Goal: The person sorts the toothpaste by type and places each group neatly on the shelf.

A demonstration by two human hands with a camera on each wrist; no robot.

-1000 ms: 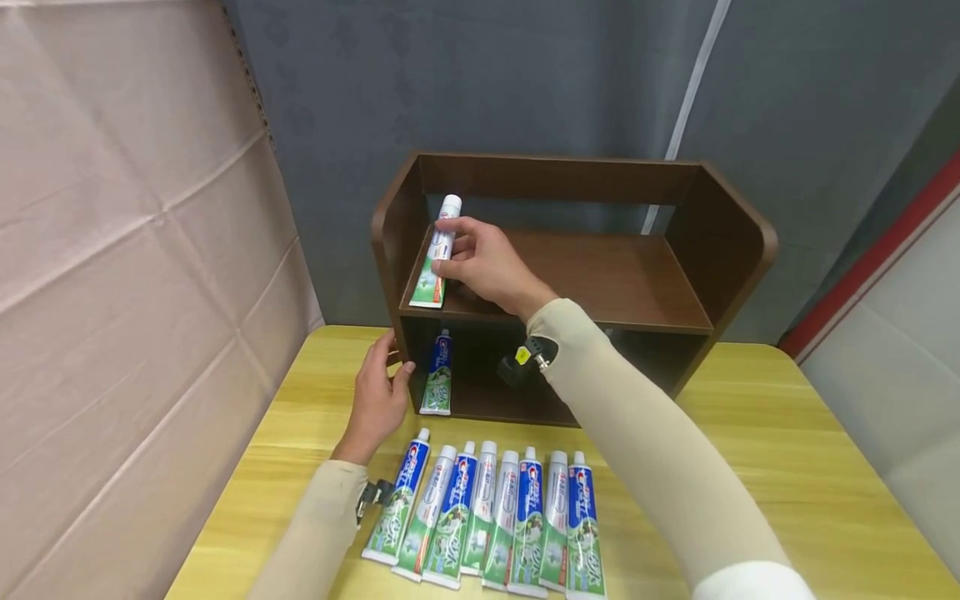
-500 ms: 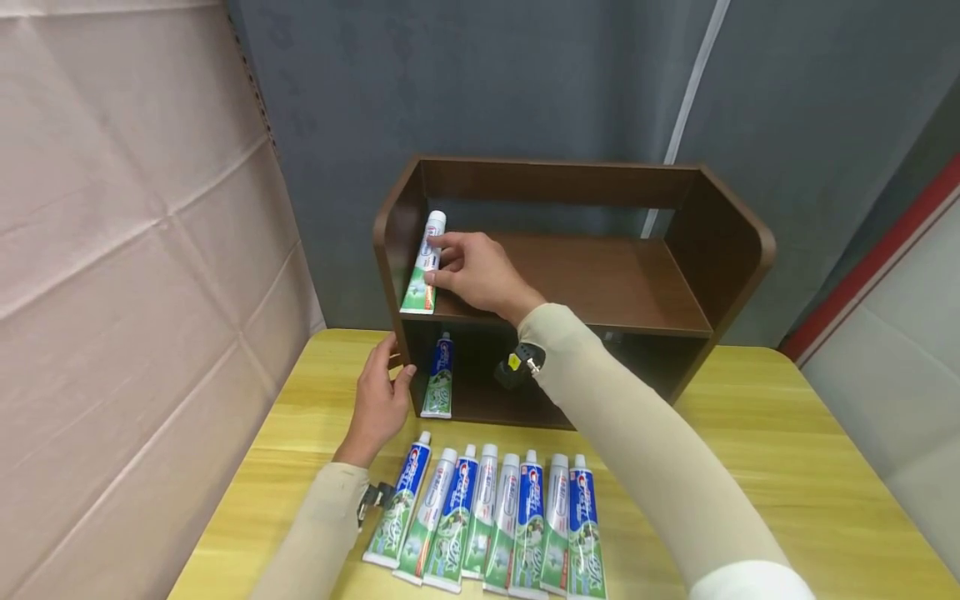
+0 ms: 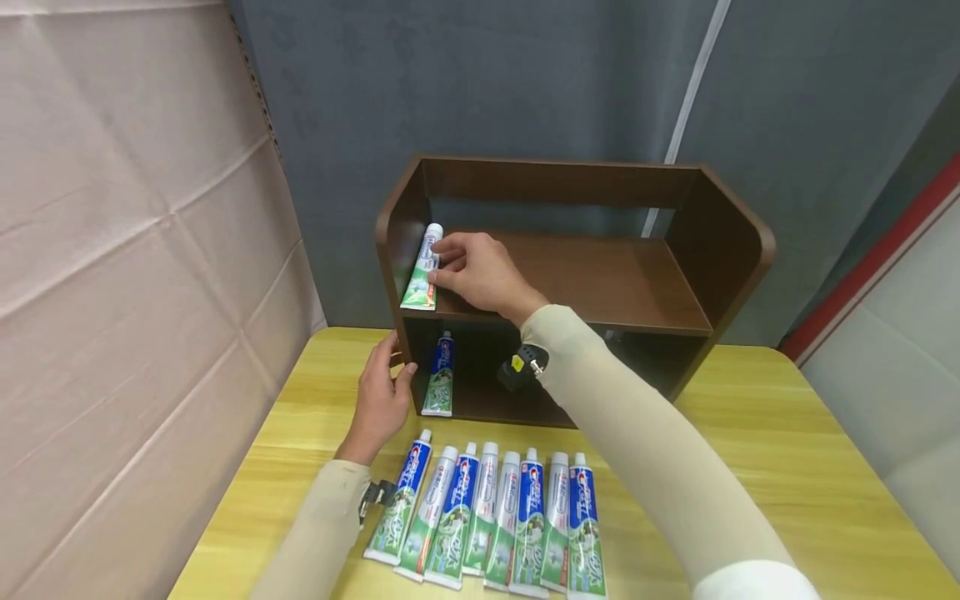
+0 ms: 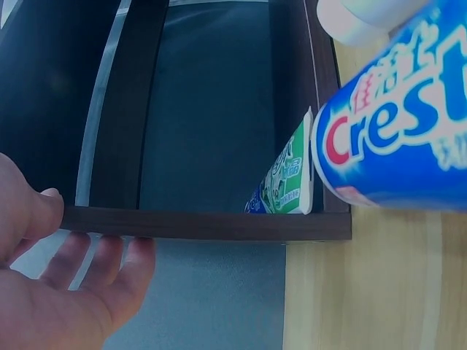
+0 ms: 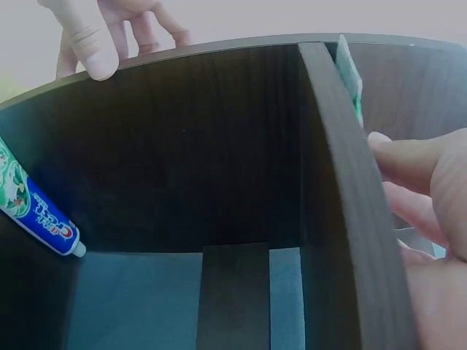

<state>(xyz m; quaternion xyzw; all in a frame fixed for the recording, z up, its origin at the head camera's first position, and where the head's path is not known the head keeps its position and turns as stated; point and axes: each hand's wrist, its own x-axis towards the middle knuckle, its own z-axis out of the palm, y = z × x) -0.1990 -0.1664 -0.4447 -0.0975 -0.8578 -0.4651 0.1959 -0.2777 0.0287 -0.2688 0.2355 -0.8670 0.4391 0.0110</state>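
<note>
White-and-green toothpaste tube (image 3: 423, 267) lies far left up top on the brown shelf (image 3: 585, 271). Right hand (image 3: 483, 271) has fingertips at its edge, can't tell if they're pinching. Left hand (image 3: 382, 396) has the side panel (image 3: 409, 208) between thumb and fingers.

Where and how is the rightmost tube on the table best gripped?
Probably across the blue upper body, just below the cap, from above and the right. The tube lies down, looks rounder there than at its flat end, and has another tube close on its left but tabletop on its right.
</note>
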